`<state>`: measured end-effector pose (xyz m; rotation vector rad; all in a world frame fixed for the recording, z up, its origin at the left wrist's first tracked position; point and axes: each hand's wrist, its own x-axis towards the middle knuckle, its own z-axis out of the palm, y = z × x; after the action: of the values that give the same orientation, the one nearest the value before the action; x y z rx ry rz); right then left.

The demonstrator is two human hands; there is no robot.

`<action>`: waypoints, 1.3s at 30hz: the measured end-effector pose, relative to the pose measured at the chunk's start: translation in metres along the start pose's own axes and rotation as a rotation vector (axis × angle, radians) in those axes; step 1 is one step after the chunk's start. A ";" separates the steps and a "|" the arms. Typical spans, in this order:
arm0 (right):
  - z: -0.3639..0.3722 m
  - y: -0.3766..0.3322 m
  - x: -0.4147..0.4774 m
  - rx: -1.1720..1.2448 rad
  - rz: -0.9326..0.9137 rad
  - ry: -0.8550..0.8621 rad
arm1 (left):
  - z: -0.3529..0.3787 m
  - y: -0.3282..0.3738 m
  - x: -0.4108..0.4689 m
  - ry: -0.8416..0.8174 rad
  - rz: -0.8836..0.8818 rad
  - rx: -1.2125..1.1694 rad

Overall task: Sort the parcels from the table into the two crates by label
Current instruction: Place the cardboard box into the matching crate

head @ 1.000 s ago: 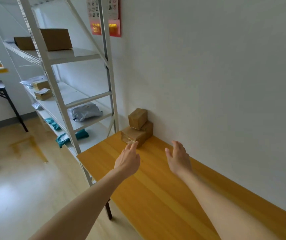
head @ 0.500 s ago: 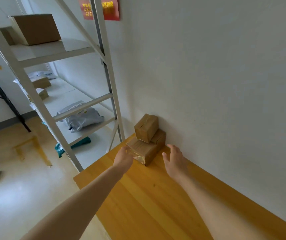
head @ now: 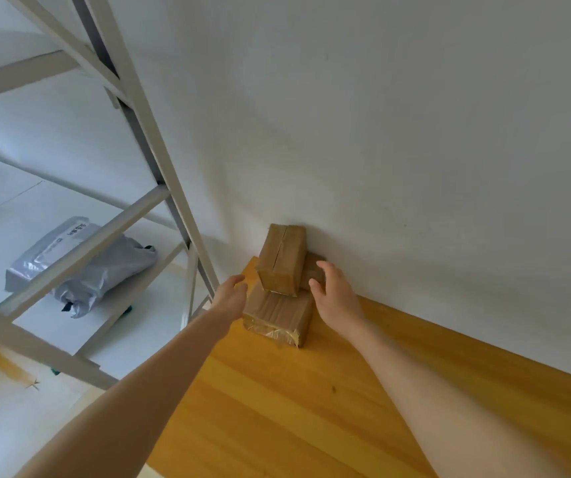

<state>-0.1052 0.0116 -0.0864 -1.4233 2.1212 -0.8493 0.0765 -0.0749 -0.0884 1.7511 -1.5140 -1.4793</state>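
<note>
Three brown taped cardboard parcels are stacked in the far corner of the yellow wooden table, against the white wall. The top parcel leans on a flat bottom parcel and on a third parcel behind, mostly hidden. My left hand touches the left side of the bottom parcel, fingers relaxed. My right hand reaches beside the stack on the right, fingers spread and slightly curved at the rear parcel. No crates are in view.
A white metal shelf rack stands just left of the table. A grey plastic mailer bag lies on one of its shelves. The white wall runs along the table's far edge.
Both hands have moved forward to the parcel stack, one on each side. The view has come closer and tilted down.
</note>
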 end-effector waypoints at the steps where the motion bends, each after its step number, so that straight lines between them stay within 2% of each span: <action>1: 0.005 -0.005 0.008 0.031 0.027 0.011 | -0.003 0.001 0.010 -0.033 -0.014 -0.003; 9: 0.035 -0.027 0.054 0.182 0.161 0.056 | 0.000 0.000 0.068 -0.264 -0.121 -0.031; 17: 0.041 -0.024 0.060 0.255 0.263 0.026 | 0.019 -0.004 0.097 -0.380 -0.283 -0.198; 22: 0.035 -0.030 0.055 0.270 0.248 0.032 | 0.015 -0.002 0.088 -0.428 -0.355 -0.351; 28: 0.012 -0.029 0.029 0.397 0.238 0.102 | 0.016 0.008 0.056 -0.496 -0.214 -0.418; 32: -0.010 -0.030 -0.005 0.532 0.285 0.175 | 0.024 0.026 0.013 -0.480 -0.018 -0.422; 39: -0.054 -0.024 -0.077 0.717 0.318 0.324 | 0.046 0.052 -0.080 -0.563 0.278 -0.347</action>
<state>-0.0966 0.0900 -0.0293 -0.5948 1.8702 -1.5700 0.0235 -0.0068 -0.0262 0.9247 -1.5417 -2.0323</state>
